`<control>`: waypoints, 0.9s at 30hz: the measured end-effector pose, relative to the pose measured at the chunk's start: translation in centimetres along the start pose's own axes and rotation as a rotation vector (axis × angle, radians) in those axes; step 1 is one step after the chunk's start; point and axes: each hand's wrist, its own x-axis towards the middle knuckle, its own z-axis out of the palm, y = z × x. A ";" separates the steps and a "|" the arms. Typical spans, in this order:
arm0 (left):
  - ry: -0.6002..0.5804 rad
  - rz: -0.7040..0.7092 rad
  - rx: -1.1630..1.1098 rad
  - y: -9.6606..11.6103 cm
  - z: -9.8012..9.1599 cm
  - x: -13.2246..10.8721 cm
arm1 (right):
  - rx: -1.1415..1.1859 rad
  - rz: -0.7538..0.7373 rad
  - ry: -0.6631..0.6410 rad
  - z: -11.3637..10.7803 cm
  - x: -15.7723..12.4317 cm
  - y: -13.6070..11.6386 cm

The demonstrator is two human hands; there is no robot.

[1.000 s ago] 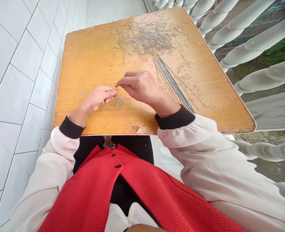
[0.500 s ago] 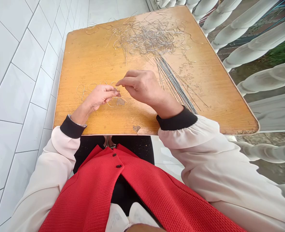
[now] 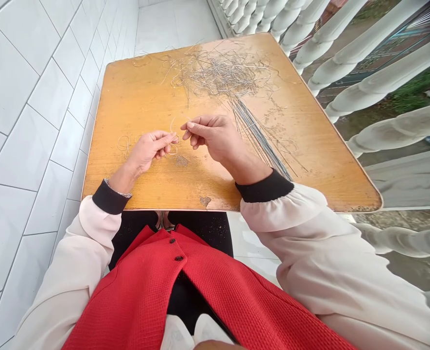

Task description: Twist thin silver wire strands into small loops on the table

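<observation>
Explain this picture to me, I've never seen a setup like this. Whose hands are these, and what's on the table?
One camera worn on a person's head looks down at their two bare hands, so the red textured vest and cream sleeves are theirs. Their left hand pinches a thin silvery wire loop. Their right hand sits beside it with fingertips together; anything held there is too fine to tell. On the orange-brown wooden tabletop lie a tangled heap of thin silver wires, a bundle of straight dark wires, and small wire loops.

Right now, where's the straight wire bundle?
The straight wire bundle lies on the wooden table in the head view, just beyond the right hand, running from the wire tangle toward the right cuff.
</observation>
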 end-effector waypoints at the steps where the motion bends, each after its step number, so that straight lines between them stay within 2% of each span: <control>1: -0.012 0.002 -0.006 0.0 -0.1 0.0 | 0.016 0.002 0.018 0.0 0.0 0.0; 5: -0.037 -0.020 -0.046 0.1 -0.3 0.0 | 0.086 0.030 0.043 -0.1 -0.2 -0.3; 10: -0.001 -0.018 -0.054 0.1 0.1 -0.2 | 0.187 0.068 0.010 0.0 -0.3 -0.6; 19: 0.141 0.063 0.037 0.0 1.1 -0.2 | 0.111 -0.041 0.009 0.4 -0.1 -0.2; 23: 0.145 0.148 0.161 -0.7 0.9 0.1 | 0.132 -0.001 0.032 0.7 -0.2 -0.3; 27: 0.068 0.325 0.325 -2.4 0.2 0.7 | 0.193 0.026 0.047 0.9 -0.3 -0.2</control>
